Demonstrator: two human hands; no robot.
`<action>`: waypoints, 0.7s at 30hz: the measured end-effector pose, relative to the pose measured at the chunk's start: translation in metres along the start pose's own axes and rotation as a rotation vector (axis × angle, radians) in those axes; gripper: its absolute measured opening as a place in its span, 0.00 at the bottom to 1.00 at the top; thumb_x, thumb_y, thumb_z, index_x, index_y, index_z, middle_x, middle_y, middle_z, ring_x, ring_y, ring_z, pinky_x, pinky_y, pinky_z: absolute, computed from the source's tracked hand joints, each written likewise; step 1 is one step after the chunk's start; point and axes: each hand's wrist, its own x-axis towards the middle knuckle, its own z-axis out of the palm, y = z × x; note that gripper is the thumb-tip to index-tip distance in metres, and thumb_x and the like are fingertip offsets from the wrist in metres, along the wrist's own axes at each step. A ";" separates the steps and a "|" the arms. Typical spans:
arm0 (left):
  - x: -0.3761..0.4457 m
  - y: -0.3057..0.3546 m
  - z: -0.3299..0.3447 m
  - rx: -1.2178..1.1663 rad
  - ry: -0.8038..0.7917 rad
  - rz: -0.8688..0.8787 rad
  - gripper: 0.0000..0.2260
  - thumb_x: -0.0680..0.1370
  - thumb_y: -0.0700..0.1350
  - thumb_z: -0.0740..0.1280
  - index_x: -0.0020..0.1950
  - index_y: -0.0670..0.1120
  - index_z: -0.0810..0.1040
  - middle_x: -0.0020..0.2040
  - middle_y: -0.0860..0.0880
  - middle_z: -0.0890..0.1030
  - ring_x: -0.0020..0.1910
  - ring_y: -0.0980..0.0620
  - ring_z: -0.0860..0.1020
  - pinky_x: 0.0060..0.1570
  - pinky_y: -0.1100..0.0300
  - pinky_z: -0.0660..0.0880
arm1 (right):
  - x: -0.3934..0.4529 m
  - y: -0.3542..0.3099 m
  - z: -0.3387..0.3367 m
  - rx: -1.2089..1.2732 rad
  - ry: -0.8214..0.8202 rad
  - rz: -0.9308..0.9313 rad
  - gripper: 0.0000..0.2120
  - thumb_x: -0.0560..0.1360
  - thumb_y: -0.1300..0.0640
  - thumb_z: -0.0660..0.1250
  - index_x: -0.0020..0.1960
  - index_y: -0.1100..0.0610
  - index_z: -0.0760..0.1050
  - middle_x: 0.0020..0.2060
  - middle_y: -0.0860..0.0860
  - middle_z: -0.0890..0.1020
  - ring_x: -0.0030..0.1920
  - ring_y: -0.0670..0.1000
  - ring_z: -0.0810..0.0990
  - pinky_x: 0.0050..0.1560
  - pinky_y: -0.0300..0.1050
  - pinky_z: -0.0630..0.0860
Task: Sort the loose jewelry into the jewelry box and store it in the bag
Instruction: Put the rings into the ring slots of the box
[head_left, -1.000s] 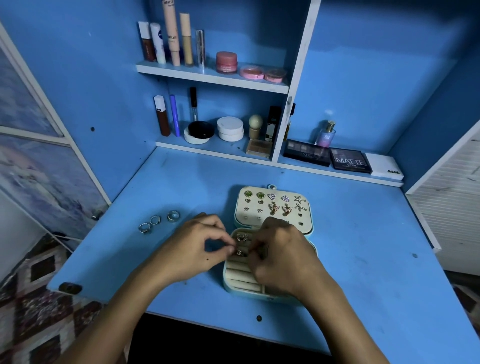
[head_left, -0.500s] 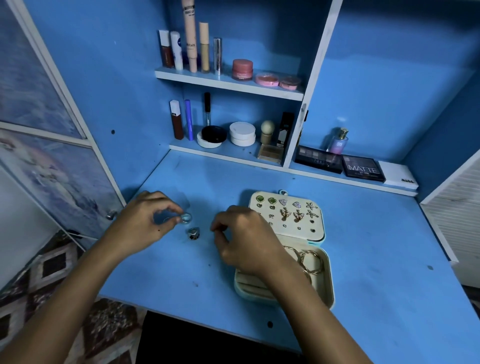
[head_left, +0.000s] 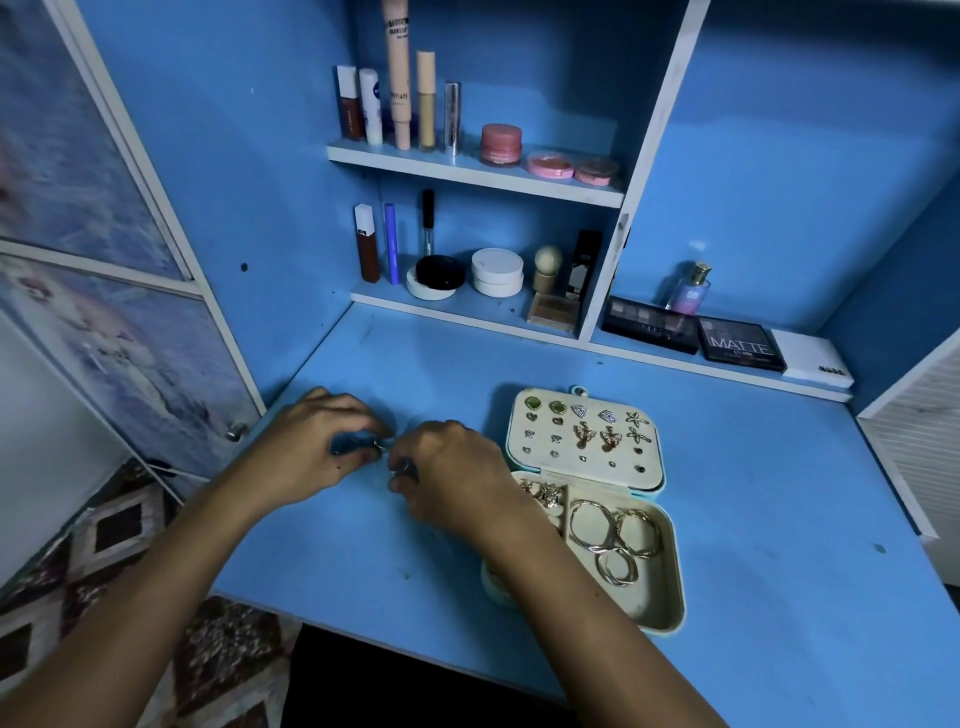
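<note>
An open cream jewelry box (head_left: 657, 608) lies on the blue desk (head_left: 753, 519). Its lid (head_left: 584, 475) carries several stud earrings. The tray holds three gold hoops (head_left: 613, 540) and several rings (head_left: 543, 492) in the ring rolls. Left of the box, my left hand (head_left: 306, 447) pinches a small silver ring (head_left: 376, 445) between thumb and fingers. My right hand (head_left: 452, 478) curls over a second ring (head_left: 401, 469) at its fingertips, right beside the left hand. My right forearm hides the box's front left corner. No bag is in view.
Shelves at the back hold cosmetics: tubes (head_left: 400, 78), pink jars (head_left: 500, 145), compacts (head_left: 497, 271), a perfume bottle (head_left: 688, 291) and two eyeshadow palettes (head_left: 740, 344). A cabinet door with a knob (head_left: 236, 430) stands at the left. The desk's front edge is near my forearms.
Both hands left the jewelry box and moved left to the loose rings. My left hand took hold of one ring, and my right hand has now closed in on another beside it.
</note>
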 end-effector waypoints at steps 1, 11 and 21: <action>0.000 0.000 0.000 -0.008 -0.001 -0.003 0.08 0.73 0.52 0.74 0.52 0.59 0.83 0.50 0.63 0.79 0.49 0.54 0.75 0.50 0.53 0.74 | 0.001 0.000 0.000 -0.002 -0.011 0.001 0.09 0.79 0.53 0.67 0.58 0.50 0.80 0.58 0.52 0.79 0.61 0.56 0.75 0.56 0.48 0.73; 0.003 0.003 0.005 -0.023 0.039 0.011 0.08 0.72 0.44 0.76 0.50 0.53 0.85 0.47 0.60 0.81 0.46 0.54 0.74 0.47 0.53 0.75 | 0.007 0.000 0.001 -0.003 -0.047 0.040 0.10 0.79 0.56 0.66 0.58 0.49 0.80 0.59 0.51 0.79 0.62 0.55 0.76 0.57 0.48 0.74; 0.004 0.004 0.006 -0.023 0.056 0.017 0.07 0.72 0.44 0.77 0.49 0.51 0.85 0.46 0.59 0.80 0.45 0.53 0.73 0.46 0.55 0.74 | 0.009 0.002 0.002 -0.019 -0.056 0.045 0.12 0.79 0.55 0.66 0.61 0.50 0.80 0.62 0.53 0.78 0.63 0.56 0.76 0.60 0.49 0.74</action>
